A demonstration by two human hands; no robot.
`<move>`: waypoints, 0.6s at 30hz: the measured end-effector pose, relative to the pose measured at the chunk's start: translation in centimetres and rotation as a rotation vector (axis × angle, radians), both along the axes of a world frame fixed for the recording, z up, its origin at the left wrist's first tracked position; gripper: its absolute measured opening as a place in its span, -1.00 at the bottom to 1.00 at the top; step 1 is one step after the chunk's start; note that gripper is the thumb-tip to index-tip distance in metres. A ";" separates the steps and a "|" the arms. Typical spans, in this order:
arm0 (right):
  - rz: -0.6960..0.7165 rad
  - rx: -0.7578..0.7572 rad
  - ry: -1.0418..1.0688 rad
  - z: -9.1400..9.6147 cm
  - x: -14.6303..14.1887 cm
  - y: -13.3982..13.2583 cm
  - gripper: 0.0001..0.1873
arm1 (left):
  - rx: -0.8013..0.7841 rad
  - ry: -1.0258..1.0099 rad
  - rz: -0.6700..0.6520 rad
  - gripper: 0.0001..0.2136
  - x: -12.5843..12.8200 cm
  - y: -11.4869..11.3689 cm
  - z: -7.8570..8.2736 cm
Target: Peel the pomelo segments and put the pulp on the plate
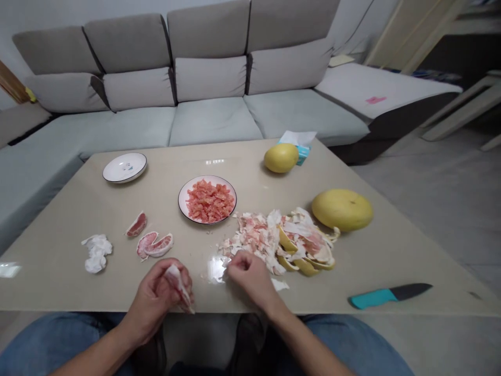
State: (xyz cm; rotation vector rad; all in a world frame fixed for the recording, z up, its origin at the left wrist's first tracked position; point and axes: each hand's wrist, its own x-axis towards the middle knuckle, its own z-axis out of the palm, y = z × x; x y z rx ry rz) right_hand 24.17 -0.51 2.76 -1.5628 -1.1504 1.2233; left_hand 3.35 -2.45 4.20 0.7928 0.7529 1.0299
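My left hand is closed around a pomelo segment with whitish membrane on it, near the table's front edge. My right hand is curled at the front left of the peel pile; whatever its fingers pinch, if anything, is hidden. That pile holds torn membrane and yellow-green pomelo rind. Beyond my hands, peeled pink pomelo flesh fills the middle of a white plate with a dark rim. More pomelo segments lie just past my left hand, and a single segment rests behind them.
A knife with a turquoise handle lies at the front right. Two whole pomelos sit on the right side, the farther by a tissue pack. Crumpled tissue and a white dish are on the left.
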 end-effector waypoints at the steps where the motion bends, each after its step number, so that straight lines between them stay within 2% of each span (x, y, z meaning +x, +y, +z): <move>1: -0.018 0.009 0.004 0.3 1.2 0.5 -0.91 | 0.001 -0.008 0.004 -0.65 -0.3 0.1 0.2; 3: -0.043 0.051 -0.009 1.1 3.7 1.4 -0.86 | -0.061 -0.023 0.002 -0.63 -0.9 0.5 0.4; 5: -0.119 0.142 -0.123 1.8 5.9 1.9 -0.80 | -0.151 -0.053 -0.013 -0.63 -1.2 1.0 0.1; 7: -0.186 0.228 -0.313 2.0 7.5 2.3 -0.77 | -0.211 -0.084 -0.006 -0.65 -1.3 1.3 -0.3; 9: -0.156 0.282 -0.557 1.6 8.2 2.4 -0.76 | -0.224 -0.089 0.015 -0.67 -1.3 1.5 -0.6; 12: -0.030 0.341 -0.839 0.6 8.0 2.3 -0.81 | -0.188 -0.038 0.028 -0.65 -1.1 1.6 -0.7; 14: 0.011 0.342 -0.913 0.2 7.1 2.0 -0.78 | -0.166 0.010 0.007 -0.65 -0.8 1.6 -0.7; 16: 0.049 0.329 -0.880 0.2 5.8 1.5 -0.75 | -0.165 0.048 -0.028 -0.66 -0.5 1.5 -0.7; 18: 0.130 0.374 -0.710 0.4 4.2 0.9 -0.76 | -0.181 0.079 -0.059 -0.67 -0.1 1.4 -0.8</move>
